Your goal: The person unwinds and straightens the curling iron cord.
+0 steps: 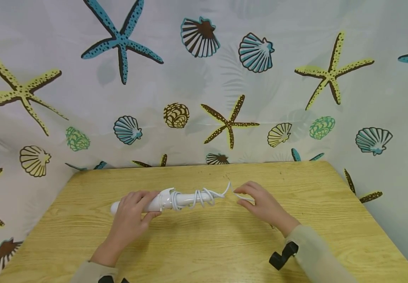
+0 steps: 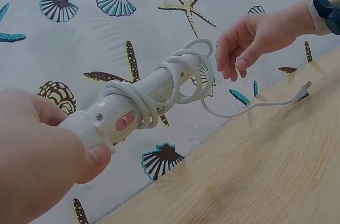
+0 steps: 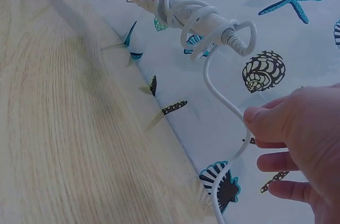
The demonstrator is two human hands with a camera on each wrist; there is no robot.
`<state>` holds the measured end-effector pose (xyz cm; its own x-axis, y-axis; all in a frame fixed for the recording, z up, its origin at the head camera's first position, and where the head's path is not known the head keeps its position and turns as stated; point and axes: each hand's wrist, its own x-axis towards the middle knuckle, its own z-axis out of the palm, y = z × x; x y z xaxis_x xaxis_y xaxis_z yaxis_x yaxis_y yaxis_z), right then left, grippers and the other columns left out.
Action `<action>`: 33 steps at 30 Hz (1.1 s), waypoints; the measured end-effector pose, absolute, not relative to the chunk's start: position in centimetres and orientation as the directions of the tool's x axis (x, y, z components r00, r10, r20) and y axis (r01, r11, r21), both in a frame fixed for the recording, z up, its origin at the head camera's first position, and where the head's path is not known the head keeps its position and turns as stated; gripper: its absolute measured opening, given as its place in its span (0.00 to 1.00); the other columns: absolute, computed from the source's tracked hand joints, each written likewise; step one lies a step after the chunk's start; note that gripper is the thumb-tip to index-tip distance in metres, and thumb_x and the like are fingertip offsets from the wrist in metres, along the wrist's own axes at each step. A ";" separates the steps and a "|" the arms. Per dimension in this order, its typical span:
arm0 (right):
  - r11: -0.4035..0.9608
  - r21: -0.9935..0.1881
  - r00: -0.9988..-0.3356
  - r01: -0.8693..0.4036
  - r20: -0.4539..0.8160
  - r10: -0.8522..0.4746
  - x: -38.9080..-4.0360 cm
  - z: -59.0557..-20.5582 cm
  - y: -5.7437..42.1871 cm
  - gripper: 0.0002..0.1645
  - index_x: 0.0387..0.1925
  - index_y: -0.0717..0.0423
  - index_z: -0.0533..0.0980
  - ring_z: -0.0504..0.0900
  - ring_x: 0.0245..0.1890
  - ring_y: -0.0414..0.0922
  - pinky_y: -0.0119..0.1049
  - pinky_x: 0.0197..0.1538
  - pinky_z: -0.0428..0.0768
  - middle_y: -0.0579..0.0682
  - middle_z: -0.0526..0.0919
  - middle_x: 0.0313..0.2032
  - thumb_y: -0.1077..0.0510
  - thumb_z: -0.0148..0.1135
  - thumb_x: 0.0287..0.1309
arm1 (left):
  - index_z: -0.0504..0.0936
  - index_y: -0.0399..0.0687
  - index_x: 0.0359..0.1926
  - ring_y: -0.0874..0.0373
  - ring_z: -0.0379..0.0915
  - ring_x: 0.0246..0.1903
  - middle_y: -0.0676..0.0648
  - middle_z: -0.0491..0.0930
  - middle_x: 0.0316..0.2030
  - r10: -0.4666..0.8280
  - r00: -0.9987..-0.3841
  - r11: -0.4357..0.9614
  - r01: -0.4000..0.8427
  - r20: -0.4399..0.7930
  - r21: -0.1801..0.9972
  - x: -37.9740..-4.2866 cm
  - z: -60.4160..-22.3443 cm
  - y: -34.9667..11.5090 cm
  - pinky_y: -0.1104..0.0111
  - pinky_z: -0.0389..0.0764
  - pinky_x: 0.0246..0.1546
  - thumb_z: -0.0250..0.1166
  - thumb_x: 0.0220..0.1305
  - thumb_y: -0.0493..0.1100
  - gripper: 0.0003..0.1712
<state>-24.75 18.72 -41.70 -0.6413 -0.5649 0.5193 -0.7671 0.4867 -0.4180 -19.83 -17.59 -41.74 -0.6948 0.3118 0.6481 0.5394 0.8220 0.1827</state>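
Note:
A white curling iron [image 1: 152, 205] is held level above the wooden table, its rounded end to the left. My left hand [image 1: 129, 214] grips it by the thick part, thumb along the near side. A reddish switch [image 2: 126, 121] shows in the left wrist view. Several loose turns of white cord [image 2: 174, 83] wrap the narrower handle. From there the cord's free length runs down to a plug [image 2: 302, 94] near the tabletop. My right hand [image 1: 262, 202] is beside this free length with fingers relaxed and apart; in the left wrist view the cord passes below it.
The wooden table [image 1: 204, 251] stretches under both hands. Behind it and at the sides hangs a white cloth [image 1: 196, 82] printed with starfish and shells. A black band device [image 1: 284, 255] sits on the right sleeve.

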 end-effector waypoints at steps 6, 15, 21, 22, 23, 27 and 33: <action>0.492 -0.433 -0.655 -0.756 0.503 -0.564 -24.8 -41.4 18.1 0.16 0.44 0.48 0.72 0.70 0.42 0.39 0.36 0.41 0.72 0.43 0.72 0.40 0.57 0.58 0.51 | 0.74 0.50 0.49 0.51 0.67 0.38 0.48 0.73 0.38 0.312 -0.694 0.821 0.541 0.649 0.184 -19.8 -41.7 -17.7 0.53 0.63 0.42 0.71 0.36 0.46 0.32; 0.499 -0.394 -0.634 -0.772 0.541 -0.552 -25.5 -40.9 16.8 0.16 0.44 0.50 0.72 0.69 0.43 0.39 0.35 0.42 0.70 0.44 0.71 0.41 0.58 0.59 0.50 | 0.73 0.53 0.50 0.51 0.66 0.39 0.48 0.72 0.38 0.327 -0.698 0.821 0.544 0.637 0.175 -20.0 -41.3 -17.6 0.53 0.63 0.43 0.70 0.37 0.48 0.33; 0.522 -0.336 -0.611 -0.784 0.561 -0.559 -26.0 -40.7 16.1 0.14 0.40 0.47 0.73 0.67 0.45 0.39 0.36 0.44 0.69 0.44 0.71 0.41 0.57 0.60 0.48 | 0.73 0.53 0.50 0.52 0.66 0.38 0.49 0.72 0.38 0.332 -0.701 0.818 0.547 0.631 0.177 -20.0 -41.5 -17.6 0.53 0.63 0.43 0.70 0.37 0.47 0.33; 0.525 -0.316 -0.601 -0.790 0.566 -0.564 -26.1 -40.7 16.0 0.13 0.39 0.47 0.74 0.66 0.46 0.40 0.36 0.45 0.69 0.44 0.71 0.42 0.57 0.61 0.48 | 0.73 0.53 0.50 0.52 0.66 0.38 0.49 0.72 0.38 0.331 -0.703 0.819 0.546 0.629 0.178 -20.0 -41.5 -17.6 0.54 0.63 0.43 0.70 0.37 0.47 0.33; 0.524 -0.301 -0.591 -0.797 0.571 -0.570 -26.2 -40.7 15.9 0.13 0.39 0.48 0.74 0.66 0.46 0.40 0.36 0.46 0.69 0.44 0.71 0.42 0.57 0.61 0.47 | 0.73 0.53 0.50 0.52 0.66 0.38 0.50 0.72 0.38 0.331 -0.704 0.819 0.545 0.628 0.179 -20.0 -41.6 -17.6 0.54 0.63 0.43 0.70 0.37 0.48 0.32; 0.517 -0.252 -0.555 -0.818 0.579 -0.597 -26.4 -40.5 15.5 0.13 0.38 0.48 0.74 0.67 0.46 0.41 0.36 0.46 0.68 0.44 0.72 0.42 0.57 0.62 0.46 | 0.73 0.54 0.50 0.53 0.66 0.38 0.50 0.72 0.38 0.328 -0.709 0.820 0.542 0.624 0.185 -19.9 -41.6 -17.6 0.54 0.62 0.43 0.70 0.38 0.48 0.33; 0.519 -0.235 -0.554 -0.822 0.543 -0.631 -26.9 -40.3 15.1 0.13 0.36 0.48 0.75 0.68 0.46 0.41 0.36 0.48 0.67 0.43 0.73 0.40 0.60 0.63 0.45 | 0.72 0.55 0.50 0.53 0.66 0.39 0.50 0.72 0.39 0.323 -0.711 0.821 0.539 0.624 0.189 -20.0 -41.4 -17.6 0.54 0.62 0.43 0.70 0.38 0.48 0.33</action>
